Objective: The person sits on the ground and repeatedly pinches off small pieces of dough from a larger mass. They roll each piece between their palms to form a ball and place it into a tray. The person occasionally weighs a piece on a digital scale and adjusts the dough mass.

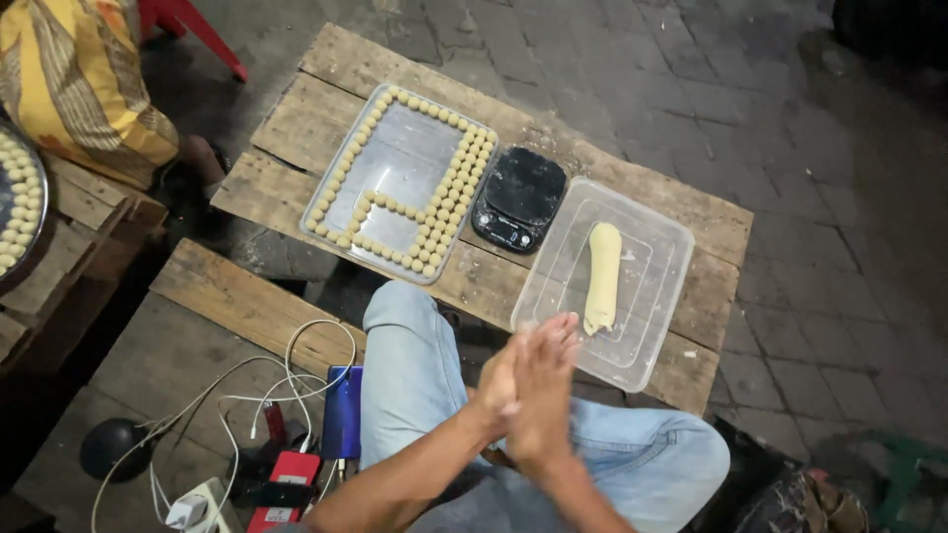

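You had your left hand and right hand pressed flat palm to palm above your knees, fingers straight and pointing away from you toward the table; whether a bit of dough sat between the palms I could not tell, since the hands hid it. By my reading you were at the rolling step, shaping 1 small ball between the palms. The pale yellow log of dough lay in the clear rectangular plastic tub just beyond your fingertips, its long axis running nearly straight away from you, the near end tipped slightly left. To your left, past the small black digital kitchen scale, the clear plastic tray held rows of little pale dough balls along its edges. The next move would likely call for a reach left across the scale to an open spot on that tray, all on the rough wooden plank table
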